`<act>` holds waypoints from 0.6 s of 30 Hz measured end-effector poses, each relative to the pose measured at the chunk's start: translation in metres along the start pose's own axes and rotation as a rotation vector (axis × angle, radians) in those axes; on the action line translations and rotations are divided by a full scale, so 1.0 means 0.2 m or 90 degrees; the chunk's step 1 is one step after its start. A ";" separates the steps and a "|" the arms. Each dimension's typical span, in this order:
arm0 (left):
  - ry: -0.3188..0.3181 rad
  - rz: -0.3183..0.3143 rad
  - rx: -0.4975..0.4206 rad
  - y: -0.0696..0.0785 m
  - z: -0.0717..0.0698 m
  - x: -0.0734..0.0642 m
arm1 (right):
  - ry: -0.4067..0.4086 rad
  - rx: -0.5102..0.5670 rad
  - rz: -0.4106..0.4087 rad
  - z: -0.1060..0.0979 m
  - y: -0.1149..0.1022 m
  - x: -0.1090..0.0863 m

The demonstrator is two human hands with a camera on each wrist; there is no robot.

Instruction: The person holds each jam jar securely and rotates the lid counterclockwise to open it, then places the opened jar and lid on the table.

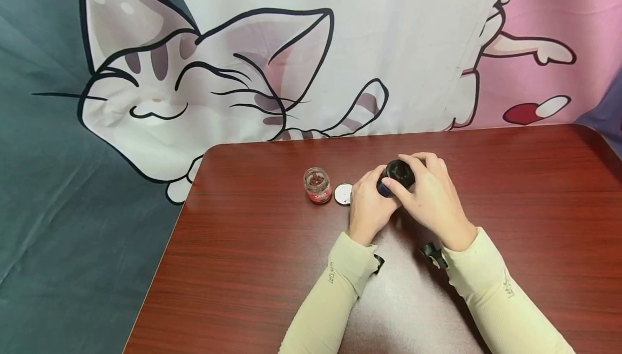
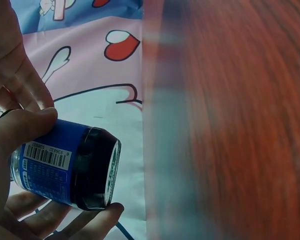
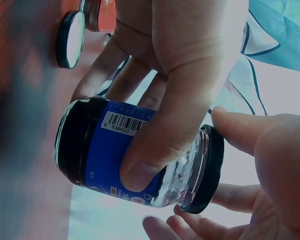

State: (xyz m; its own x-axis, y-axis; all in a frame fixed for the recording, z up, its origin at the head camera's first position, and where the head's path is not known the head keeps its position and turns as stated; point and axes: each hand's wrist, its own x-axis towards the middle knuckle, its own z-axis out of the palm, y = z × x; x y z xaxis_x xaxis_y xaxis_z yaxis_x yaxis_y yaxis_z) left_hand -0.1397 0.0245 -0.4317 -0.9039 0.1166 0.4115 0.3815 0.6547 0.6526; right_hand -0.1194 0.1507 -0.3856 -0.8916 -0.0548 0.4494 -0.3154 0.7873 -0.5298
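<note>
A dark glass jar [image 1: 397,174] with a blue barcode label [image 3: 121,145] is held tilted above the red-brown table [image 1: 510,192]. My left hand [image 1: 370,198] grips its body, thumb across the label [image 2: 25,129]. My right hand [image 1: 430,189] curls round its black lid [image 3: 213,170], with fingertips on the rim. The lid sits on the jar's mouth. The jar's dark base [image 2: 96,167] faces the left wrist camera.
A small open jar with a red label [image 1: 318,185] stands left of my hands. Its round lid [image 1: 343,193] lies flat beside it, inner side up. A cat-print cloth [image 1: 204,84] hangs behind the table. The table's left edge [image 1: 165,251] is near.
</note>
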 end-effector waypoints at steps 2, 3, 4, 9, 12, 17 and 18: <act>0.003 -0.006 0.000 0.00 0.00 0.00 | 0.005 -0.004 0.000 0.00 0.00 0.00; 0.005 -0.009 0.000 0.00 0.00 0.00 | 0.005 -0.006 0.002 0.00 -0.01 0.00; 0.006 -0.011 0.001 0.00 0.00 0.00 | 0.005 -0.007 0.004 0.00 -0.01 0.00; 0.014 -0.014 0.015 0.00 0.00 0.00 | 0.000 -0.003 0.008 0.00 -0.02 0.00; 0.019 -0.011 0.020 0.00 0.00 0.00 | 0.000 0.000 0.006 0.00 -0.02 -0.01; 0.026 -0.005 0.024 0.00 0.00 -0.01 | 0.005 -0.002 0.000 0.01 -0.02 -0.01; 0.028 -0.004 0.024 0.00 0.00 -0.01 | 0.007 -0.002 -0.002 0.01 -0.02 -0.01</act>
State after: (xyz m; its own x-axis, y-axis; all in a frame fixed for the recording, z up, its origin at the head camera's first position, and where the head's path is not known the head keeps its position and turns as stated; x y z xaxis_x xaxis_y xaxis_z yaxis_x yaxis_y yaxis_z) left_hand -0.1387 0.0249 -0.4325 -0.8965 0.0807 0.4356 0.3679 0.6833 0.6306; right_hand -0.1168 0.1457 -0.3853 -0.8872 -0.0503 0.4586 -0.3165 0.7895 -0.5258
